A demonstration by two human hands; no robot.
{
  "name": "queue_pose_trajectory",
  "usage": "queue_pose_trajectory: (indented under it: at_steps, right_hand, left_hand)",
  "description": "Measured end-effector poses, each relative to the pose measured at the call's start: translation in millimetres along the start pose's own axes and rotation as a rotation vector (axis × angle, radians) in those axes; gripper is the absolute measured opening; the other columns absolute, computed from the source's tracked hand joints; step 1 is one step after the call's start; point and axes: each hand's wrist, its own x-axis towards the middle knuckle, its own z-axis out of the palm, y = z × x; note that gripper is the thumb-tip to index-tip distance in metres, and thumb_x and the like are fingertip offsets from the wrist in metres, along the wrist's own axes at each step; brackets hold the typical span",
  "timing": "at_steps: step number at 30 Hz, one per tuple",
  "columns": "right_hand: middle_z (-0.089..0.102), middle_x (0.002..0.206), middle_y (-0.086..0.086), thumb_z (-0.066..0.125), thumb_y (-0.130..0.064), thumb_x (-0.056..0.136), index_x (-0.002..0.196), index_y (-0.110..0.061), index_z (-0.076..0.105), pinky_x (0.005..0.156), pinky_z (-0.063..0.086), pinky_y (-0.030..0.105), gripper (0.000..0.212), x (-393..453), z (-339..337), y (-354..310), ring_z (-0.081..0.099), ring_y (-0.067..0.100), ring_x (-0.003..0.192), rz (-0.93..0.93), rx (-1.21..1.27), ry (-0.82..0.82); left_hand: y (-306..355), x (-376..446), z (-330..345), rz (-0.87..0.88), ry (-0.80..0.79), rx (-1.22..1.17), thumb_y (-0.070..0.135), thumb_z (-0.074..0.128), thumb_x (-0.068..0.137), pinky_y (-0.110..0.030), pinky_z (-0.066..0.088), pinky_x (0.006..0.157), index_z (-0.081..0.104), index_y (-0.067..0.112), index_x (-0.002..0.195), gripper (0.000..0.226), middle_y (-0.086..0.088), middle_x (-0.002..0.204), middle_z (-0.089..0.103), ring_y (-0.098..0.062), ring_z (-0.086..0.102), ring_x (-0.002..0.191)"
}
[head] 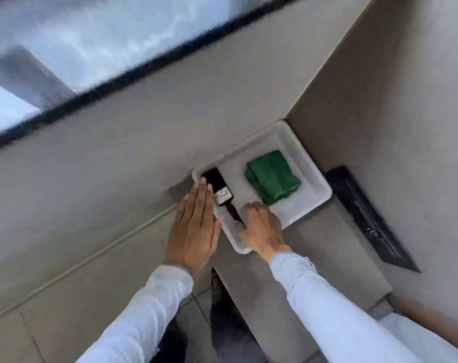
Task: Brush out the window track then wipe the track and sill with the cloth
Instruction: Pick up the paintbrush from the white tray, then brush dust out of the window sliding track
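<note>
A white tray (pixel 311 176) sits in the corner of the grey sill (pixel 133 142). In it lie a black brush (pixel 220 189), bristles toward the far left corner, and a folded green cloth (pixel 272 176) to its right. My left hand (pixel 196 226) lies flat with fingers together against the tray's left rim, holding nothing. My right hand (pixel 262 229) rests over the near end of the brush handle, its fingers curled around it; the brush still lies in the tray. The dark window track (pixel 144 66) runs diagonally along the glass at the upper left.
A grey side wall (pixel 406 100) rises right of the tray. A black slotted strip (pixel 366 218) runs along the wall's base. The sill's front edge drops to a tiled floor (pixel 196 310) below my arms. Window glass (pixel 78 35) fills the upper left.
</note>
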Motion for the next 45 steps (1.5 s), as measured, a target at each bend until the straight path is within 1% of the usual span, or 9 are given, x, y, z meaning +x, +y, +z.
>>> queue_pose_trajectory:
  at_steps: [10, 16, 20, 23, 27, 33, 37, 41, 45]
  right_hand:
    - [0.073, 0.113, 0.016, 0.062, -0.025, 0.096, 0.11, -0.008, 0.067, 0.086, 0.057, 0.041, 0.023, -1, 9, 8, 0.068, 0.037, 0.104, 0.121, 0.198, 0.129]
    - [0.081, 0.094, 0.011, 0.077, -0.009, 0.087, 0.101, -0.006, 0.08, 0.085, 0.06, 0.038, 0.015, -75, -86, -12, 0.075, 0.027, 0.089, 0.142, 0.535, 0.461]
    - [0.078, 0.089, 0.003, 0.077, -0.009, 0.085, 0.087, -0.025, 0.077, 0.08, 0.056, 0.032, 0.016, -139, -139, -49, 0.071, 0.01, 0.077, 0.089, 0.623, 0.646]
    - [0.077, 0.097, -0.001, 0.07, -0.01, 0.092, 0.084, -0.036, 0.074, 0.081, 0.055, 0.014, 0.028, -180, -171, -79, 0.072, 0.004, 0.085, 0.048, 0.826, 0.668]
    - [0.072, 0.092, 0.006, 0.061, -0.005, 0.1, 0.089, -0.026, 0.075, 0.066, 0.064, 0.024, 0.028, -224, -226, -159, 0.073, 0.003, 0.077, -0.089, 1.234, 0.586]
    - [0.077, 0.093, -0.008, 0.057, -0.015, 0.104, 0.087, -0.03, 0.07, 0.068, 0.065, 0.031, 0.026, -252, -297, -307, 0.074, 0.009, 0.087, -0.403, 1.397, 0.622]
    - [0.081, 0.098, 0.009, 0.053, -0.014, 0.106, 0.093, -0.027, 0.059, 0.059, 0.062, 0.025, 0.019, -228, -310, -410, 0.077, 0.031, 0.097, -0.509, 1.407, 0.56]
    - [0.08, 0.095, 0.014, 0.056, -0.008, 0.103, 0.093, -0.019, 0.056, 0.078, 0.065, 0.051, 0.016, -183, -292, -475, 0.077, 0.027, 0.09, -0.469, 1.07, 0.615]
    - [0.078, 0.083, 0.007, 0.058, -0.009, 0.1, 0.097, -0.013, 0.059, 0.068, 0.052, 0.025, 0.006, -160, -289, -467, 0.074, 0.028, 0.079, -0.443, 0.713, 0.826]
  left_hand:
    - [-10, 2, 34, 0.004, -0.087, 0.054, 0.032, 0.048, 0.103, -0.048, 0.041, 0.119, 0.036, -0.005, 0.152, 0.063, -0.023, 0.163, 0.035, -0.035, 0.036, 0.151]
    - [2, -14, -81, 0.004, -0.011, -0.054, 0.033, 0.05, 0.101, -0.049, 0.046, 0.115, 0.039, -0.004, 0.151, 0.063, -0.023, 0.16, 0.04, -0.036, 0.042, 0.147]
    - [-2, -42, -182, 0.035, 0.133, -0.052, 0.036, 0.036, 0.106, -0.046, 0.04, 0.119, 0.035, -0.003, 0.153, 0.061, -0.022, 0.163, 0.036, -0.035, 0.04, 0.149]
    - [-19, -67, -250, 0.018, 0.273, -0.025, 0.033, 0.034, 0.108, -0.044, 0.028, 0.125, 0.027, -0.001, 0.157, 0.06, -0.02, 0.166, 0.028, -0.032, 0.027, 0.155]
    - [-91, -96, -339, -0.164, 0.441, 0.017, 0.03, 0.034, 0.107, -0.045, 0.027, 0.125, 0.029, -0.005, 0.154, 0.059, -0.024, 0.164, 0.031, -0.035, 0.029, 0.154]
    - [-226, -118, -403, -0.366, 0.411, 0.141, 0.03, 0.031, 0.105, -0.053, 0.037, 0.121, 0.027, -0.01, 0.153, 0.063, -0.029, 0.163, 0.028, -0.04, 0.03, 0.152]
    - [-268, -120, -394, -0.465, 0.314, 0.16, 0.032, 0.027, 0.104, -0.053, 0.039, 0.12, 0.037, -0.01, 0.15, 0.063, -0.031, 0.155, 0.044, -0.042, 0.039, 0.148]
    - [-289, -119, -372, -0.473, 0.321, 0.156, 0.03, 0.03, 0.101, -0.052, 0.037, 0.12, 0.048, -0.008, 0.144, 0.06, -0.028, 0.15, 0.051, -0.039, 0.045, 0.145]
    - [-295, -117, -365, -0.471, 0.391, 0.111, 0.026, 0.035, 0.099, -0.05, 0.031, 0.122, 0.046, -0.005, 0.146, 0.057, -0.025, 0.152, 0.051, -0.036, 0.043, 0.147]
